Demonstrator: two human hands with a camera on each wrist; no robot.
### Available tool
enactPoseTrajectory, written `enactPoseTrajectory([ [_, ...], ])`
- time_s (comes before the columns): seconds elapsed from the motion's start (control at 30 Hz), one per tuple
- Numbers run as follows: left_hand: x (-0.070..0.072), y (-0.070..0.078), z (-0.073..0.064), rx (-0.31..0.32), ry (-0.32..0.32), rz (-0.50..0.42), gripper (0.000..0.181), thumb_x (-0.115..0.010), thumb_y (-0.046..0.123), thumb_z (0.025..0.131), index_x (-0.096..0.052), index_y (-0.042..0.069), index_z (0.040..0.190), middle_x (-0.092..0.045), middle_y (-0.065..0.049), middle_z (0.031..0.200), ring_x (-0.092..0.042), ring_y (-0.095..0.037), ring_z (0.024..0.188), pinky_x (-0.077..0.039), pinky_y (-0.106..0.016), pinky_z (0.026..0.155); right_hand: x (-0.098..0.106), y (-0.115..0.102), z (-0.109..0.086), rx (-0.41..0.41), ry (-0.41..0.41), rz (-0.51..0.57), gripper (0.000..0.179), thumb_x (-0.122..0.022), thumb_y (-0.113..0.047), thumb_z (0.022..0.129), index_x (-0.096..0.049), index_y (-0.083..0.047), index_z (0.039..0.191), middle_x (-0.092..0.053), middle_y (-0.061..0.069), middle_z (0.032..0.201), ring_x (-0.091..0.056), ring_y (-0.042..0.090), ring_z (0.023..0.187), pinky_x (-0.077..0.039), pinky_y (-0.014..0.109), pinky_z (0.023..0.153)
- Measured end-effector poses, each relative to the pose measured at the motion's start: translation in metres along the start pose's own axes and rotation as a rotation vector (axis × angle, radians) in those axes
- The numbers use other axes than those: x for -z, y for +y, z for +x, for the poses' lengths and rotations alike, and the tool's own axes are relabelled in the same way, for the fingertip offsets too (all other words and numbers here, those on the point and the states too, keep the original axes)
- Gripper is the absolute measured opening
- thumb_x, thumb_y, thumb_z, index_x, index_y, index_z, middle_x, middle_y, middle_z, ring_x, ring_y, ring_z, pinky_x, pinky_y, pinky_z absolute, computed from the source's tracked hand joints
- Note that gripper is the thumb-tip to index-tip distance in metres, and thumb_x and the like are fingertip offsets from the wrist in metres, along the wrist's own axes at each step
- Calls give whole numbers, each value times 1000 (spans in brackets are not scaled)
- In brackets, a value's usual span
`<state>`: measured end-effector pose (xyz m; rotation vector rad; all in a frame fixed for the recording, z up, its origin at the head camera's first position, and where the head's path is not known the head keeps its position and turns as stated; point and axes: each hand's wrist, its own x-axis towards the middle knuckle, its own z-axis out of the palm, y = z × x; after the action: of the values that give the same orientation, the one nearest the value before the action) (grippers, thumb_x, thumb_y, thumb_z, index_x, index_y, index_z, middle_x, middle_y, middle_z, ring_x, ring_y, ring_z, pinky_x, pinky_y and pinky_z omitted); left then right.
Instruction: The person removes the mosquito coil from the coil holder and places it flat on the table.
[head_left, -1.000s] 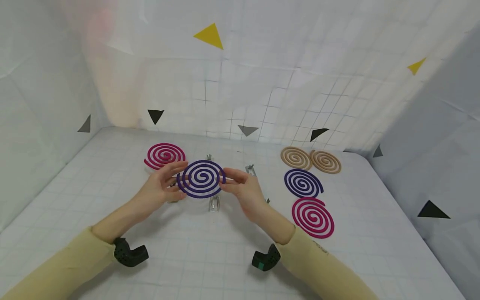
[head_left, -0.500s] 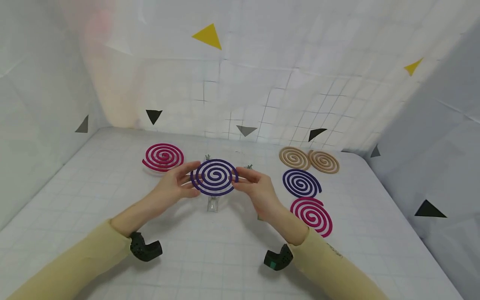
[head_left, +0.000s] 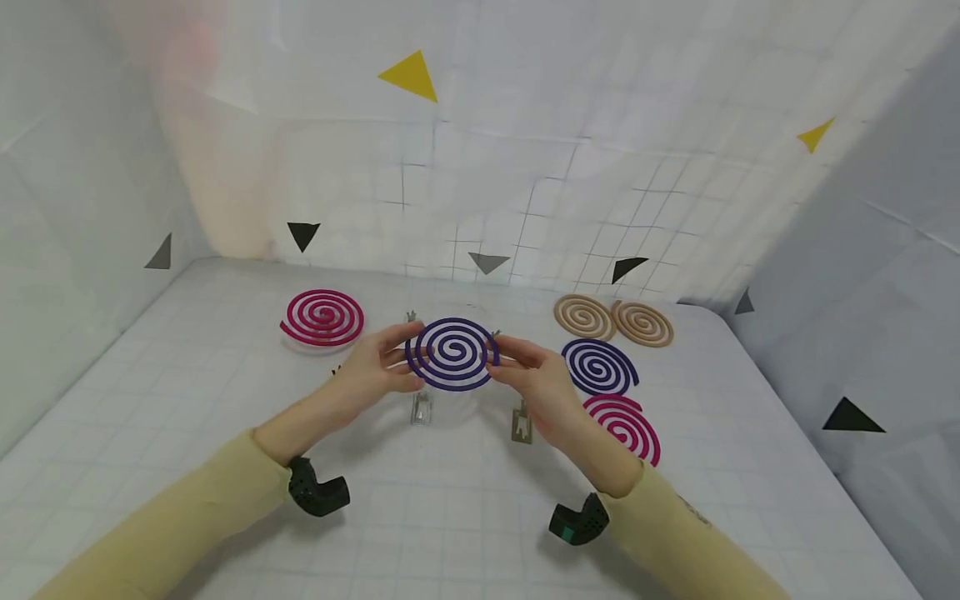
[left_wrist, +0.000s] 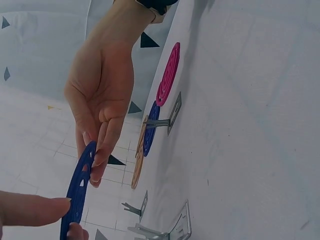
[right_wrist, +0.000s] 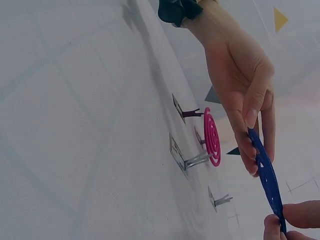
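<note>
A dark blue mosquito coil hovers flat above the table at the middle of the head view. My left hand pinches its left edge between thumb and fingers, while my right hand pinches the opposite edge. Under and around the coil stand small metal coil stands: one in front, another by the right hand. In the right wrist view the held coil is edge-on, above the height of the stands. A pink coil rests raised on a stand, left of the left hand.
On the right lie two tan coils side by side, a blue coil and a pink coil partly behind the right forearm. White sheeting with triangle markers walls the table at the back and sides.
Both hands have moved to the right together, carrying the blue coil from left of the middle toward the right-hand stands. The coils on the table have stayed put.
</note>
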<state>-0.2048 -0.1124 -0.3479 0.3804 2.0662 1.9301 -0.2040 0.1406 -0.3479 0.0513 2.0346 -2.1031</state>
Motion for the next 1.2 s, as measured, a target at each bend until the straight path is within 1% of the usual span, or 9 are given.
enactPoseTrajectory([
  [0.17, -6, 2, 4, 13, 1, -14, 79, -63, -15, 85, -29, 0, 155, -26, -17, 163, -39, -37, 143, -48, -36, 104, 5, -2, -2, -1, 8, -4, 48, -63, 2, 93, -56, -5, 141, -58, 13, 142, -60, 25, 126, -46, 36, 109],
  [0.37, -17, 2, 12, 35, 13, -18, 79, -64, -16, 84, -32, 2, 154, -29, -17, 162, -43, -36, 141, -48, -36, 104, 15, -3, -4, -1, 8, -7, 50, -62, 2, 95, -52, -3, 143, -56, 15, 144, -60, 24, 127, -44, 38, 110],
  [0.6, -29, 3, 22, 63, 32, -34, 79, -64, -17, 83, -36, 4, 153, -33, -15, 160, -47, -33, 139, -50, -35, 101, 27, -2, -5, 4, 18, -18, 52, -61, 2, 95, -49, -2, 145, -53, 15, 147, -61, 20, 124, -47, 31, 107],
  [0.73, -37, 3, 27, 63, 20, -56, 80, -63, -19, 82, -35, 3, 154, -32, -17, 160, -48, -34, 137, -51, -36, 101, 36, -2, -6, 4, 28, -33, 53, -60, 1, 95, -48, -2, 147, -50, 14, 149, -58, 22, 128, -42, 35, 111],
  [0.8, -41, 3, 31, 69, 21, -67, 81, -63, -19, 81, -35, 4, 153, -35, -16, 159, -49, -33, 137, -52, -36, 101, 41, -2, -7, -6, 34, -39, 53, -61, 0, 96, -47, -3, 147, -50, 13, 149, -57, 22, 130, -40, 37, 113],
  [0.87, -45, 3, 35, 75, 25, -78, 81, -63, -19, 81, -36, 4, 153, -37, -16, 158, -50, -33, 136, -53, -36, 100, 45, -2, -8, -14, 42, -45, 54, -61, -1, 96, -47, -4, 148, -49, 13, 150, -57, 21, 131, -39, 37, 114],
  [1.07, -61, 4, 52, 58, 21, -82, 82, -64, -21, 79, -38, 4, 152, -42, -16, 155, -54, -32, 132, -55, -35, 96, 63, -4, -7, -21, 68, -36, 55, -60, -2, 97, -44, -4, 150, -48, 12, 151, -56, 16, 129, -40, 31, 112],
  [1.2, -71, 4, 61, 57, 27, -69, 83, -64, -22, 77, -40, 5, 152, -42, -14, 155, -54, -31, 132, -55, -35, 97, 75, -6, -5, -17, 74, -34, 55, -59, -3, 98, -43, -4, 150, -46, 12, 152, -52, 16, 131, -41, 28, 111],
])
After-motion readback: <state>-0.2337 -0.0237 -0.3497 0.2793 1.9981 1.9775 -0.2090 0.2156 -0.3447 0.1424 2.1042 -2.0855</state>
